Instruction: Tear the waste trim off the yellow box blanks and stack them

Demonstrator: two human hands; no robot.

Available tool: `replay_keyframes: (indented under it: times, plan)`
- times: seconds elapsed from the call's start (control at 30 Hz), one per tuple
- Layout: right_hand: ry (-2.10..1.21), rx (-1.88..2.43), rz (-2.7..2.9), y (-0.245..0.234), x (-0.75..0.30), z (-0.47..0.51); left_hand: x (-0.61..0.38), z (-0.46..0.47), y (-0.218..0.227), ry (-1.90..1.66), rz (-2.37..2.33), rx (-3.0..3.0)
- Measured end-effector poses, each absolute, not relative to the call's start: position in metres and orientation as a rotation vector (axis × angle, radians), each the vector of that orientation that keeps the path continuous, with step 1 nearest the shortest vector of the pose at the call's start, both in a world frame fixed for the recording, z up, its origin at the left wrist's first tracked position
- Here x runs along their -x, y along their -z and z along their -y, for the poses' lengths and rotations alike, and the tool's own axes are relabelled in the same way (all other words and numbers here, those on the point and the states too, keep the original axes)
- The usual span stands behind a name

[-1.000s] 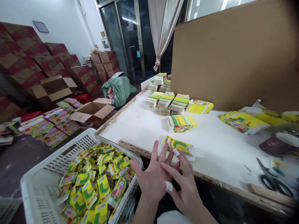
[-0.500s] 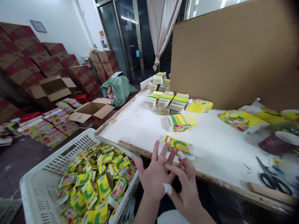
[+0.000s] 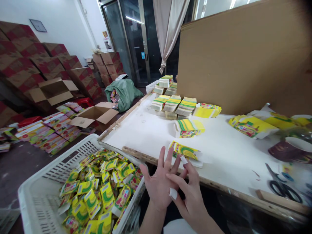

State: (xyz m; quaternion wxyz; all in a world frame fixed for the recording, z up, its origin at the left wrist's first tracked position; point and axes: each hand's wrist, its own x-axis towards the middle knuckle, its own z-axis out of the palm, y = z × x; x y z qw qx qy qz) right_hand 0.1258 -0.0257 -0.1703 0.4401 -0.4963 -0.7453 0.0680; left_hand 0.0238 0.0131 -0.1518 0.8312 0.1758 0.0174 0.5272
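Right hand shifted across left hand; both empty, fingers loose; two white wraps

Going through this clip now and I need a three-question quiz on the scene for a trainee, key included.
1. Multiple choice: which hand has white wraps on its thumb and a finger? A: left only; B: right only; C: both.
2. True or false: the scissors lie in the white crate.
3. Fill in: the left hand is spread, with its ____ turned toward the camera.

Key:
1. B, the right hand.
2. False: they lie on the white table; the crate holds small yellow cartons.
3. Palm.
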Motion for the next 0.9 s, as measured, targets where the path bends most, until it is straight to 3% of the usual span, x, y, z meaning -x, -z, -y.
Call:
replay_keyframes:
  times: [0.3,0.47,0.63,0.9]
  plan:
    - [-0.263,1.307,1.737,0.178,-0.153,0.004,-0.023,-0.027,0.163,-1.176,-0.239,-0.279]
    - [-0.039,1.681,1.593,0.216,-0.211,-0.036,-0.022,-0.041,0.188,-1.248,-0.614,-0.109]
    - [-0.076,1.8,1.649,0.23,-0.227,-0.045,-0.037,-0.032,0.2,-1.252,-0.649,-0.194]
    - [-0.863,1.331,1.584,0.186,-0.171,-0.001,-0.061,-0.025,0.192,-1.401,-0.584,-0.467]
